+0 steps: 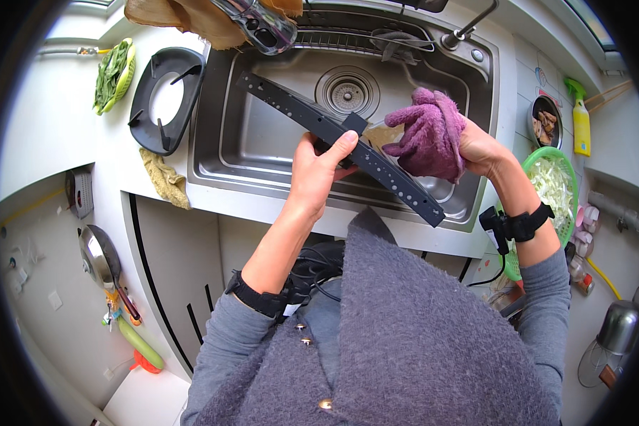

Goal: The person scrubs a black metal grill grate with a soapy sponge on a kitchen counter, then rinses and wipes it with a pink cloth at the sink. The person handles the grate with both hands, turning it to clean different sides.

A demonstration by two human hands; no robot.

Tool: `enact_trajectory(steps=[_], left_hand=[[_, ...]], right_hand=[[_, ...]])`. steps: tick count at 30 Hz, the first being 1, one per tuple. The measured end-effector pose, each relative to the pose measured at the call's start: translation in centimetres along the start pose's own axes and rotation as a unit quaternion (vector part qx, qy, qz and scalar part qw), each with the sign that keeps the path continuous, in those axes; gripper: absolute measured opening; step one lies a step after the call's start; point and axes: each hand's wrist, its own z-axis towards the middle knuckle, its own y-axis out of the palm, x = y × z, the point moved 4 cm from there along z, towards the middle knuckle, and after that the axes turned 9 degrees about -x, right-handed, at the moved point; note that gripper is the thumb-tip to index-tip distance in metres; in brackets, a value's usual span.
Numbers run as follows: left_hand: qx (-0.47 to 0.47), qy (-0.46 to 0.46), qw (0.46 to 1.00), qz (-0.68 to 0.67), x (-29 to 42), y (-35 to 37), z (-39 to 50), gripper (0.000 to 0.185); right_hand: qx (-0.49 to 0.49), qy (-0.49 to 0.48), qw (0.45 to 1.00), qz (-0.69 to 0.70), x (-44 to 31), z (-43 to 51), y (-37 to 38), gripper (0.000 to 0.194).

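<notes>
My left hand [319,165] grips the middle of a long black metal panel [293,109], thumb on top of its edge. The panel slants across the sink, its narrow side with small holes facing up and dotted with water drops or suds. A small black block [354,123] juts from it near my thumb. My right hand [479,146] is over the right part of the basin, beside the panel. A fleecy purple cloth [428,136] in finger-like folds hides its fingers. Beneath both lies the stainless-steel sink [261,141] with its round drain [347,93].
Left of the sink are a black pan support [191,114], a yellowish rag [165,178] and a basket of leafy greens [114,74]. Shredded vegetable in a green colander [551,181], a bowl of meat [546,125] and a yellow spray bottle [580,120] stand right. A chrome faucet [266,29] overhangs the basin.
</notes>
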Motion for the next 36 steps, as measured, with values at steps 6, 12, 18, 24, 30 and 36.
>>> enact_trajectory(steps=[6,12,18,24,30,36], left_hand=[[0.014,-0.003,1.0,0.002,-0.1,-0.2,-0.2,0.047],[0.012,0.014,0.999,0.035,-0.1,-0.1,0.1,0.044],[-0.009,0.014,0.997,0.076,-0.5,-0.3,1.0,0.059],[-0.073,0.047,0.983,0.159,-1.0,-1.3,2.6,0.063],[-0.149,0.06,0.966,0.201,-0.3,-2.4,2.9,0.06],[-0.196,0.016,0.962,0.191,0.2,-3.2,3.1,0.05]], right_hand=[[0.128,0.014,0.992,0.015,1.2,0.1,-0.2,0.035],[0.072,-0.012,0.992,-0.104,-0.9,3.9,2.8,0.03],[0.02,-0.004,0.983,-0.185,-3.1,6.9,7.7,0.027],[0.054,0.065,0.957,-0.278,-2.4,9.3,7.6,0.034],[0.035,-0.119,0.892,-0.435,-1.8,11.9,7.1,0.029],[0.05,0.06,0.852,-0.518,-2.4,12.0,6.4,0.029]])
